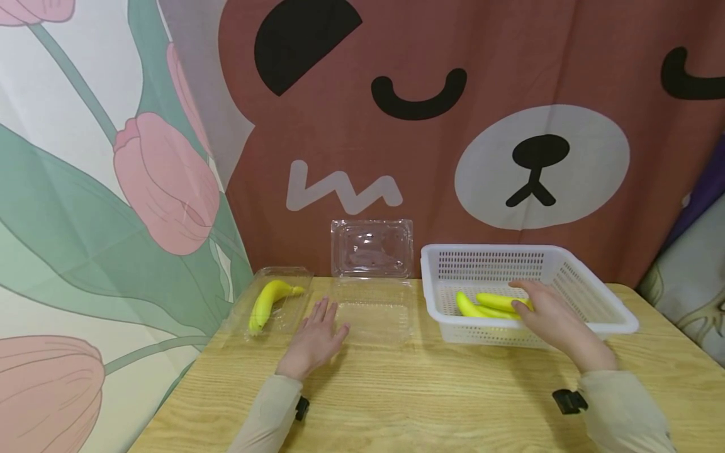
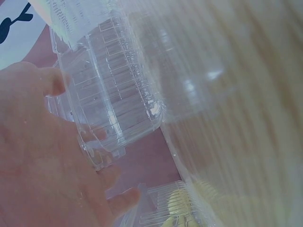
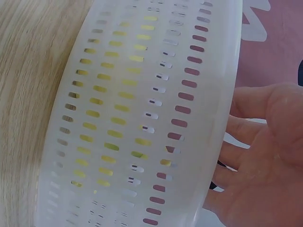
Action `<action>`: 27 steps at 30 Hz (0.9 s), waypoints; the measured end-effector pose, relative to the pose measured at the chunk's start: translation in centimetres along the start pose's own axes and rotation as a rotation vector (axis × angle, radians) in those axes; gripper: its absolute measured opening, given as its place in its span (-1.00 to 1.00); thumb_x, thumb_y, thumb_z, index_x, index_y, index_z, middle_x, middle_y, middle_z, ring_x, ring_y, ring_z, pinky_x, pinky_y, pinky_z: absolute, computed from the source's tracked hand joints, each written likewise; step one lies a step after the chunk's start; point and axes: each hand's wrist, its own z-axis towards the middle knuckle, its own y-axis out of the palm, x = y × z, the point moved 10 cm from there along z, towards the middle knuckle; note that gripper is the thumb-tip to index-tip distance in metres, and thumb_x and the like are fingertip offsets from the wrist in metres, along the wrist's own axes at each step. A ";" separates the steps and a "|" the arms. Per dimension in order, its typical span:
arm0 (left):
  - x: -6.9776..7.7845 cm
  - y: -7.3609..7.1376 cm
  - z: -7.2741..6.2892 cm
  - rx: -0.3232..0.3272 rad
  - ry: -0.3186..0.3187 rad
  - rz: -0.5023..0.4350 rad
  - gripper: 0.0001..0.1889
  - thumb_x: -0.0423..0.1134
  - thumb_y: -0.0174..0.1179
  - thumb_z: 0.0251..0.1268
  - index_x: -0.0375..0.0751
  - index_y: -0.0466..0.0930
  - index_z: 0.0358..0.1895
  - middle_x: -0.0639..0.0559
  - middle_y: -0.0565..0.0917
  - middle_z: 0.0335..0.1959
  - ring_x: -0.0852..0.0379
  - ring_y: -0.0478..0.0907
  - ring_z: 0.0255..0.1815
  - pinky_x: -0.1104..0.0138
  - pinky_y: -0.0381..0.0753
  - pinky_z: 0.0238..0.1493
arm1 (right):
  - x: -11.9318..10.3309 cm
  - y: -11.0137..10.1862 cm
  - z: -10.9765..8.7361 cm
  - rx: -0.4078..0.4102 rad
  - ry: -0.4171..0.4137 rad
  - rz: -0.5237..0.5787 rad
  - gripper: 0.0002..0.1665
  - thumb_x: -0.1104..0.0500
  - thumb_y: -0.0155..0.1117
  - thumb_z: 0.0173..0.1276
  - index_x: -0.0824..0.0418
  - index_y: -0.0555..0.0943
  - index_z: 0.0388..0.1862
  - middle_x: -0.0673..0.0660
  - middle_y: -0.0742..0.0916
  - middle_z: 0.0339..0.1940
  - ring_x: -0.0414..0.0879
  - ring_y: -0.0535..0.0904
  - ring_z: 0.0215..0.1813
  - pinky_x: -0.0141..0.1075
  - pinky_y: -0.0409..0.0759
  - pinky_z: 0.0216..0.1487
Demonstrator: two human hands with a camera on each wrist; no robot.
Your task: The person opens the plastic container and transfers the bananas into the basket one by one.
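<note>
My left hand [image 1: 318,327] lies flat on the wooden table [image 1: 430,402], fingers straight, just left of an open clear clamshell box [image 1: 372,302]. The left wrist view shows that hand [image 2: 45,161] beside the same clear clamshell box [image 2: 111,94]. My right hand [image 1: 532,301] reaches over the front rim of a white slotted basket [image 1: 600,296], fingers stretched above the yellow bananas [image 1: 487,305] lying in it. In the right wrist view its fingers [image 3: 258,137] are spread and hold nothing, next to the basket wall [image 3: 142,113], through whose slots yellow shows.
A second clear clamshell [image 1: 283,277] at the table's left back holds one banana [image 1: 269,301]. Curtains hang close behind the table, one with a bear face [image 1: 510,157], one with tulips [image 1: 164,182]. The near half of the table is bare wood.
</note>
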 end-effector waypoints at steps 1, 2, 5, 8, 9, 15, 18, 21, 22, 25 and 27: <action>0.0 0.0 0.0 0.001 0.000 0.002 -0.24 0.21 -0.25 0.55 -0.31 0.05 0.54 -0.24 -0.08 0.58 -0.17 -0.16 0.57 -0.10 -0.01 0.47 | -0.1 -0.1 0.0 0.004 -0.003 -0.005 -0.44 0.22 0.13 0.46 0.45 0.36 0.35 0.52 0.41 0.30 0.45 0.26 0.30 0.34 0.27 0.22; 0.0 0.0 0.0 0.002 0.000 0.004 -0.24 0.21 -0.25 0.55 -0.31 0.05 0.54 -0.24 -0.08 0.58 -0.16 -0.16 0.57 -0.10 -0.01 0.47 | -0.3 -0.1 0.0 0.009 -0.014 -0.009 -0.44 0.21 0.15 0.45 0.45 0.36 0.34 0.52 0.42 0.29 0.46 0.26 0.29 0.34 0.27 0.21; 0.0 0.0 0.0 0.002 -0.003 0.005 -0.24 0.21 -0.26 0.55 -0.30 0.04 0.54 -0.24 -0.08 0.58 -0.16 -0.16 0.57 -0.09 -0.03 0.48 | -0.7 -0.1 -0.1 0.016 -0.030 -0.018 -0.44 0.19 0.16 0.45 0.44 0.38 0.33 0.51 0.45 0.28 0.46 0.29 0.29 0.34 0.27 0.22; 0.0 0.0 0.0 -0.001 -0.007 0.002 -0.24 0.22 -0.27 0.55 -0.29 0.03 0.55 -0.23 -0.10 0.58 -0.16 -0.17 0.57 -0.08 -0.05 0.49 | -1.1 0.0 -0.1 0.019 -0.038 -0.020 -0.41 0.14 0.19 0.45 0.43 0.37 0.34 0.50 0.45 0.29 0.45 0.29 0.29 0.34 0.27 0.23; 0.1 0.0 0.0 -0.002 -0.007 0.002 -0.24 0.22 -0.27 0.55 -0.28 0.02 0.55 -0.22 -0.10 0.58 -0.15 -0.17 0.57 -0.09 -0.05 0.49 | -1.2 0.1 -0.1 0.016 -0.032 -0.019 -0.39 0.10 0.18 0.46 0.42 0.37 0.36 0.49 0.44 0.30 0.44 0.27 0.31 0.34 0.25 0.24; 0.2 -0.3 -0.1 0.011 0.007 -0.015 -0.23 0.25 -0.34 0.56 -0.28 -0.01 0.56 -0.22 -0.13 0.58 -0.18 -0.17 0.57 -0.08 -0.08 0.49 | -2.1 0.7 0.0 0.004 -0.031 0.017 -0.18 -0.19 0.11 0.48 0.40 0.30 0.42 0.47 0.37 0.38 0.45 0.16 0.39 0.38 0.16 0.28; 0.3 -0.6 0.0 0.024 0.013 -0.030 -0.24 0.22 -0.32 0.57 -0.28 -0.02 0.56 -0.22 -0.13 0.58 -0.19 -0.18 0.57 -0.07 -0.10 0.49 | -2.9 0.7 0.2 0.015 -0.048 0.033 -0.16 -0.21 0.11 0.48 0.42 0.29 0.42 0.47 0.35 0.39 0.45 0.13 0.41 0.38 0.13 0.30; 0.3 -1.3 0.2 0.057 0.026 -0.022 -0.27 0.17 -0.27 0.58 -0.32 0.02 0.55 -0.25 -0.10 0.57 -0.21 -0.17 0.56 -0.11 -0.07 0.48 | -4.0 0.9 0.5 0.034 -0.069 0.028 -0.21 -0.15 0.13 0.48 0.42 0.31 0.40 0.47 0.36 0.39 0.44 0.13 0.41 0.36 0.12 0.32; 0.2 -1.5 0.3 0.070 0.030 -0.025 -0.28 0.14 -0.23 0.58 -0.34 0.03 0.54 -0.26 -0.08 0.57 -0.22 -0.16 0.56 -0.13 -0.06 0.47 | -4.4 1.0 0.6 0.038 -0.078 0.030 -0.23 -0.13 0.14 0.49 0.42 0.32 0.40 0.47 0.35 0.39 0.44 0.13 0.42 0.36 0.12 0.32; 0.1 -2.4 0.4 0.111 0.043 -0.016 -0.29 0.11 -0.20 0.58 -0.37 0.06 0.52 -0.29 -0.04 0.56 -0.24 -0.13 0.55 -0.15 -0.03 0.46 | -5.7 1.6 1.0 0.051 -0.119 0.030 -0.27 -0.10 0.14 0.49 0.41 0.34 0.39 0.46 0.36 0.39 0.42 0.13 0.42 0.35 0.11 0.32; -0.1 -2.9 0.4 0.130 0.045 -0.027 -0.30 0.09 -0.18 0.58 -0.39 0.07 0.52 -0.30 -0.04 0.56 -0.24 -0.14 0.56 -0.15 -0.02 0.45 | -6.7 2.1 1.1 0.056 -0.144 0.031 -0.28 -0.09 0.14 0.50 0.40 0.35 0.39 0.44 0.36 0.40 0.41 0.14 0.42 0.35 0.11 0.33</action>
